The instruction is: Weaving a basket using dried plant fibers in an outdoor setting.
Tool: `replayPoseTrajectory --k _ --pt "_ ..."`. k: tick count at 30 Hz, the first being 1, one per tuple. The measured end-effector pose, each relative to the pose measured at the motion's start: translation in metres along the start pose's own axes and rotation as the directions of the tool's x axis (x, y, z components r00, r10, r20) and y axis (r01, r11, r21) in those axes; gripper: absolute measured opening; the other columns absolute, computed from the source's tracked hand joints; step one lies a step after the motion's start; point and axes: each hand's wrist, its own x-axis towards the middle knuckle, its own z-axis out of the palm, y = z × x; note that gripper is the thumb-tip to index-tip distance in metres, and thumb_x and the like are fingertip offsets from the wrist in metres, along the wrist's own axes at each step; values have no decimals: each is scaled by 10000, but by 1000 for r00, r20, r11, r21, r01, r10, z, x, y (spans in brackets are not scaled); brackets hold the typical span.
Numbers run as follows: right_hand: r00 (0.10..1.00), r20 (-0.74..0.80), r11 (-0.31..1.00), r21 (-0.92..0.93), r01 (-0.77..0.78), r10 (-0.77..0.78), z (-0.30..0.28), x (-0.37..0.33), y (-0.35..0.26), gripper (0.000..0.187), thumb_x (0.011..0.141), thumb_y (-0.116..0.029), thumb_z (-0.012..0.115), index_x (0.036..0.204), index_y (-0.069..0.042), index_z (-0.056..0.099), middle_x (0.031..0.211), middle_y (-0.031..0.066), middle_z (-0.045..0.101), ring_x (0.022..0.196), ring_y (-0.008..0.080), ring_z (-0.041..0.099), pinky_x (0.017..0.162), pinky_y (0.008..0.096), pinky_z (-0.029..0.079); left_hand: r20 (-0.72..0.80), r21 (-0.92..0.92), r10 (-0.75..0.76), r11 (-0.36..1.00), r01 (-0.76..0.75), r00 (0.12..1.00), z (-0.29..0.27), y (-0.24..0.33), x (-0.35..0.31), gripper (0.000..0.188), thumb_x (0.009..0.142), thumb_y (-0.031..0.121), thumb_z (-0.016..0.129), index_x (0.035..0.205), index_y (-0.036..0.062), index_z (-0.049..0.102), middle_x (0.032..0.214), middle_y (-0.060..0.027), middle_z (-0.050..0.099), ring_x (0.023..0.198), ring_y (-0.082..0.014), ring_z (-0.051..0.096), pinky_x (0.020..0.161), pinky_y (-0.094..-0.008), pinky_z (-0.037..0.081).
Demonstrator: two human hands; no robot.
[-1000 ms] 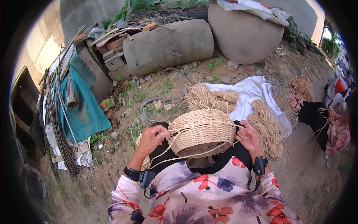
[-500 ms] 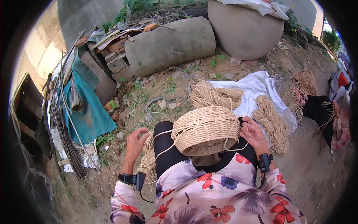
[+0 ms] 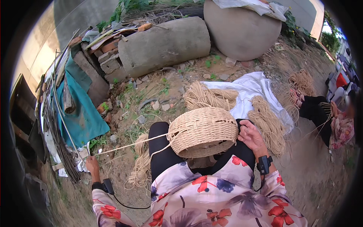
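Left hand [image 3: 92, 165] has swung out from just beside the basket to the left of the frame, closed on the end of a pale strand [image 3: 130, 145]. Loop that hung off the basket's right side half a second ago is gone; the strand now runs straight and looks taut from the basket wall to my fingers. I read that as slack being drawn through the weave. A second, looser strand bows down off the same side of the basket.

Woven basket [image 3: 203, 132] sits mid-frame across my lap, tilted, about where it was, over my black-trousered legs [image 3: 160, 166]. Right hand [image 3: 250, 137] is at its right side, fingers half curled; can't tell if it grips the wall or only rests there.

Surface: bare dirt ground [image 3: 83, 196], stones and weeds. Rope coil [image 3: 140, 166] by my left leg, two more bundles beyond the basket on or beside a white sheet [image 3: 261, 85].

Outdoors. Concrete cylinder [image 3: 166, 45] top centre, big round grey vessel [image 3: 244, 32] right of it, teal cloth [image 3: 83, 109] and stick bundle [image 3: 55, 136] at left, wall [image 3: 79, 15] upper left. Another person [image 3: 342, 130] at far right with more cord.
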Motion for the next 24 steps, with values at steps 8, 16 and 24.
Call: replayPoseTrajectory --k 8,16,24 --pt "896 199 909 -224 -352 396 42 -21 -5 302 939 -198 630 1132 34 635 787 70 624 589 97 535 610 262 497 -66 350 298 901 -257 952 -11 -247 -53 188 866 212 594 858 50 689 602 -74 573 522 -219 573 439 -391 407" --pt "853 -4 790 -373 -486 523 90 29 98 307 965 -279 645 1139 -26 659 878 51 658 736 104 622 693 265 519 512 -846 151 259 466 846 20 166 -85 141 951 191 621 993 85 706 776 48 582 610 -53 517 514 -226 468" --pt "955 59 922 248 -296 291 84 88 151 433 897 -273 712 1230 -33 576 1170 110 653 1066 244 622 960 428 513 284 -947 744 315 57 605 -80 370 -159 138 930 89 639 1018 -2 693 854 -55 675 768 -96 633 650 -275 528"
